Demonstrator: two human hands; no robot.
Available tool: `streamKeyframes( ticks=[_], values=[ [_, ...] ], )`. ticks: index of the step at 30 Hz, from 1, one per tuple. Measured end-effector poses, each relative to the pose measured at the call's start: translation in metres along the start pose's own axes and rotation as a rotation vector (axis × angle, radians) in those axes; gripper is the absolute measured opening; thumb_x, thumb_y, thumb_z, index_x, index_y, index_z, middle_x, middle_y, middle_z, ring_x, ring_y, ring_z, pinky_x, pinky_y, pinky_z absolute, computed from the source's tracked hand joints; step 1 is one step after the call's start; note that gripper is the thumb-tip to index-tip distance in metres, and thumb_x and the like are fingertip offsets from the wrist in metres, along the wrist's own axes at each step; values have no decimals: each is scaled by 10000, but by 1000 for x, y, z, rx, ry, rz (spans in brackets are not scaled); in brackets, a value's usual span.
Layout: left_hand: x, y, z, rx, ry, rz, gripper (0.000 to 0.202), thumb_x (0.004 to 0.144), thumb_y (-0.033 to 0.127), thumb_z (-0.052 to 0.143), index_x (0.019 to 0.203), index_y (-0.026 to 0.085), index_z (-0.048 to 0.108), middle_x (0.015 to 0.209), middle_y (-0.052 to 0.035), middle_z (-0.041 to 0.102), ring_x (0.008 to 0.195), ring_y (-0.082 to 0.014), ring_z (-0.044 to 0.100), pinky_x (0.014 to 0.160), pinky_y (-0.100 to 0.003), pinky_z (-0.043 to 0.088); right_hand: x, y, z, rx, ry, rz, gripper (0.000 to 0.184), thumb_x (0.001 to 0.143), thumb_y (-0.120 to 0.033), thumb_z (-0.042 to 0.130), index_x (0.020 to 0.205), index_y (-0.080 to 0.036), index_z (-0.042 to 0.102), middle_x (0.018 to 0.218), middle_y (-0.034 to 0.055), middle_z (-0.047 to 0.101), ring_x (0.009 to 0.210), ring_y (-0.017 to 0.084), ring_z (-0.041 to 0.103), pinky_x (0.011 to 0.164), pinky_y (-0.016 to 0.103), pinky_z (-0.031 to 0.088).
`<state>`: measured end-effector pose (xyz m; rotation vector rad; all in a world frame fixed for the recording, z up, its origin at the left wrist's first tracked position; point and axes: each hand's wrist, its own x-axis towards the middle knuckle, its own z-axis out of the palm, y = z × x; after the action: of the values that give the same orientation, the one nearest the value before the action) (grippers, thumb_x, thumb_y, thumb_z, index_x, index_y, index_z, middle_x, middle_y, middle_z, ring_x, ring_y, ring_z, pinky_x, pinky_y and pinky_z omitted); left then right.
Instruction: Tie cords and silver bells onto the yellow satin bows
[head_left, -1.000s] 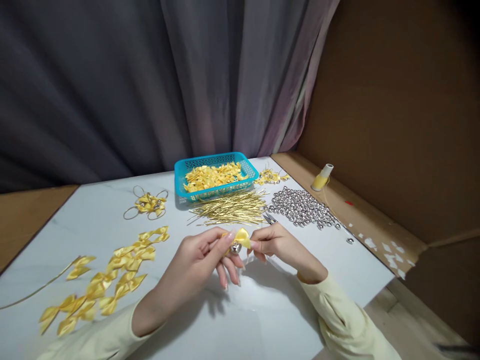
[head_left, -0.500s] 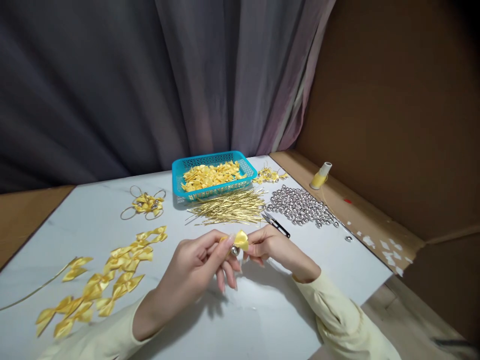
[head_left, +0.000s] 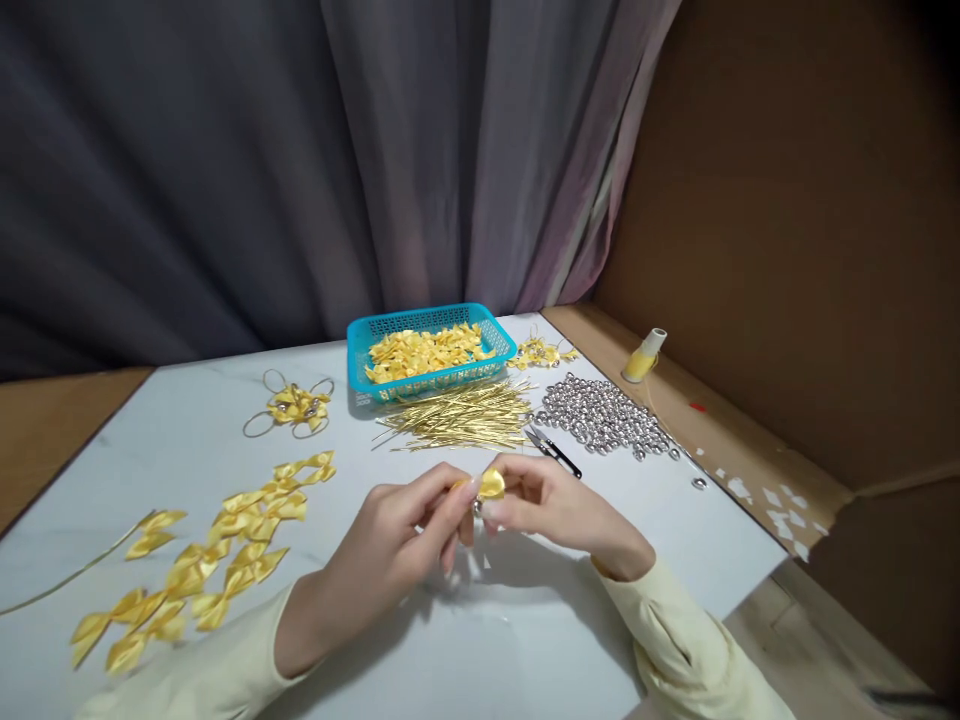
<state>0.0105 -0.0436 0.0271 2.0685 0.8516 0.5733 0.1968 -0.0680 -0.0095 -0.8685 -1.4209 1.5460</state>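
Note:
My left hand (head_left: 397,545) and my right hand (head_left: 555,505) meet over the middle of the white table (head_left: 525,640). Together they pinch one small yellow ribbon bow (head_left: 493,484) with a silver bell hanging just under it. The fingertips of both hands are closed on the bow and touch each other. Both wrists wear pale yellow sleeves. A small pair of black-handled snips (head_left: 553,452) lies just beyond my right hand.
A turquoise basket (head_left: 360,345) of yellow bows stands at the back, gold wire ties (head_left: 457,415) piled before it. Silver bells (head_left: 600,415) lie to the right, loose yellow bows (head_left: 217,550) to the left, finished looped bows (head_left: 295,408) behind them. A thread spool (head_left: 643,356) stands by the cardboard wall.
My hands have closed in on each other around the bow, and the bell is now mostly hidden between the fingers. My right hand has drawn off the snips, which now show.

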Motion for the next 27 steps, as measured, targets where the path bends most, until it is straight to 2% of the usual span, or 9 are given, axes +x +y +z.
streamKeyframes(
  ticks=[5, 12, 17, 23, 27],
  values=[
    [4, -1, 2, -8, -60, -34, 317, 914, 319, 409, 664, 176, 541, 542, 45, 551, 421, -65, 484, 457, -171, 388, 0, 3, 5, -63, -11, 9, 326, 727, -445, 663, 709, -149, 527, 605, -31, 529, 524, 74, 493, 492, 200, 373],
    [5, 2, 1, -146, -133, -105, 341, 910, 345, 411, 662, 170, 566, 525, 34, 554, 404, -70, 460, 439, -178, 375, -2, 2, -1, -105, 13, 11, 310, 687, -401, 712, 681, -143, 541, 573, -42, 509, 497, 63, 466, 470, 188, 353],
    [6, 1, 1, -156, -163, -125, 335, 922, 369, 379, 708, 170, 542, 559, 20, 576, 428, -77, 470, 446, -180, 383, -1, 3, -3, -85, -15, -2, 283, 748, -401, 659, 711, -137, 564, 587, -33, 516, 510, 67, 489, 479, 191, 361],
    [6, 4, 1, -178, -162, -112, 271, 906, 337, 431, 718, 170, 533, 555, 34, 568, 414, -66, 452, 428, -173, 363, -1, 5, -6, -65, -36, 24, 316, 721, -444, 676, 728, -142, 583, 561, -42, 504, 490, 70, 460, 475, 201, 369],
    [5, 2, -1, -163, -80, -91, 320, 910, 357, 429, 660, 175, 510, 507, 54, 526, 391, -58, 411, 428, -177, 353, -2, 4, -10, -82, -13, 11, 319, 779, -442, 619, 688, -137, 614, 497, -46, 493, 458, 63, 417, 479, 206, 328]
  ],
)
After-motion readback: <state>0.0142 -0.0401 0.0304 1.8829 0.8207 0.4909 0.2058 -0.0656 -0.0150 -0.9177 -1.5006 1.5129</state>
